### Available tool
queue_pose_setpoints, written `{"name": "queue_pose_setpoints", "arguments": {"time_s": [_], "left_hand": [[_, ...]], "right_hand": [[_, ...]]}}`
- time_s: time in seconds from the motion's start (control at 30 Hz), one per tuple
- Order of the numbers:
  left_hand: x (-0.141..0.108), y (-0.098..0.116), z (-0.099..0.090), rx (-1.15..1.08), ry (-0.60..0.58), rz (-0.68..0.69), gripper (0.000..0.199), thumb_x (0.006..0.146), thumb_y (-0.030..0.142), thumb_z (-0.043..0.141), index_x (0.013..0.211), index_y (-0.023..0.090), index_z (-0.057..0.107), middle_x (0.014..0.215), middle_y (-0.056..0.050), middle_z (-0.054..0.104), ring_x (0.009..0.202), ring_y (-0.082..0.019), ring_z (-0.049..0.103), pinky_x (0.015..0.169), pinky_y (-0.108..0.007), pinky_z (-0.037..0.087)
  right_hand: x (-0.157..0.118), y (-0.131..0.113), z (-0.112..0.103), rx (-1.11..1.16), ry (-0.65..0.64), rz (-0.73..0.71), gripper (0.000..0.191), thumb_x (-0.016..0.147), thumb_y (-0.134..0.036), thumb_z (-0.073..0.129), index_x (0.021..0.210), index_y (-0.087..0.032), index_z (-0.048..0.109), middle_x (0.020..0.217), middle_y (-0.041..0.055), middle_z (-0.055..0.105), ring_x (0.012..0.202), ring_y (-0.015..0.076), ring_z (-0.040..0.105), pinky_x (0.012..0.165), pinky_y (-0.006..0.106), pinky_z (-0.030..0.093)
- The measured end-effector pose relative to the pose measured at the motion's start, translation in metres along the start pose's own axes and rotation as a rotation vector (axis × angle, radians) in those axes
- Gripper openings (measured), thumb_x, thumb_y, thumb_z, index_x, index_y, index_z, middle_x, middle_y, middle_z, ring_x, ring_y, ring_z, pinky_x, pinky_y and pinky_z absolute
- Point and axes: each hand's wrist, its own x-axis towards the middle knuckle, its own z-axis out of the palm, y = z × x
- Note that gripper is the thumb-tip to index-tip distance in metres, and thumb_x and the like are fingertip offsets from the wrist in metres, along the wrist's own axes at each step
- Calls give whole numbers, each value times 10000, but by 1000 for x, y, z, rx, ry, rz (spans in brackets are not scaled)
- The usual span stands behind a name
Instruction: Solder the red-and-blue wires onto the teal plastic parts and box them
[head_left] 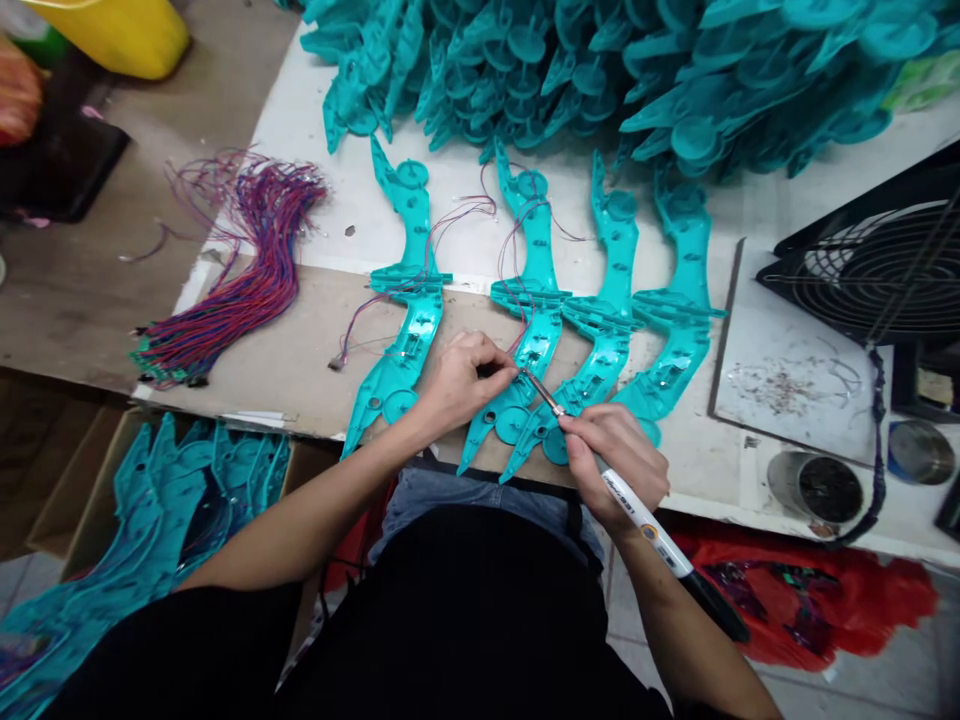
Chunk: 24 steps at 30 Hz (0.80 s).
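Observation:
Several teal plastic bow-shaped parts lie side by side on the table. My right hand (616, 460) is closed around a white soldering iron (630, 498), whose metal tip touches the second teal part (537, 340) from the left. Beside that tip, my left hand (471, 378) is pinched over the same part, at the end of thin red and blue wires (517, 238); what sits between its fingertips is too small to make out. More wires with a small connector (337, 364) run across the leftmost teal part (421, 318). The third part (616, 262) and fourth part (690, 250) lie to the right.
A wire bundle (259, 270) lies at left. Teal parts (525, 70) are heaped at the back. On the right are a black fan (885, 255), a stained white board (795, 385) and a jar (817, 488). A box of teal parts (161, 490) stands at lower left.

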Motion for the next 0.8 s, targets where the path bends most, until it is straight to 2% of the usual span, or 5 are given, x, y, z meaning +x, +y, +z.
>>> {"name": "queue_pose_setpoints", "arguments": {"time_s": [0.37,0.5,0.67,0.73,0.8], "left_hand": [[2,-1,-2,2,-29,5,88,829,155,693,754,175,735,733,-13,652,774,-159,581,771,-314,449],[2,-1,-2,9,-35,4,78,822,159,705,753,178,735,752,-18,675,789,-166,590,796,-330,455],[2,0,-1,9,-24,12,96,822,151,700,733,178,724,742,-14,673,776,-165,586,812,-342,453],[2,0,-1,14,-27,17,102,821,149,699,724,176,719,742,-14,672,776,-165,586,815,-343,452],[2,0,-2,22,-35,12,107,825,153,691,723,177,717,741,-15,671,775,-166,586,814,-342,453]], "right_hand": [[-3,2,-1,-29,-27,-61,285,801,-27,646,1030,-189,699,746,16,620,757,171,618,677,321,544],[-2,2,-5,-50,33,-47,290,817,-49,637,1044,-214,709,741,7,615,743,168,622,663,320,536],[-2,14,-7,-65,119,0,259,902,-182,619,1142,-226,705,836,36,698,793,192,678,712,345,560],[-2,20,-5,-79,116,40,296,947,-255,584,1229,-222,669,899,48,732,803,191,702,731,338,573],[-2,25,-2,-160,79,55,316,960,-271,576,1264,-216,644,941,53,753,885,201,721,815,338,574]]}}
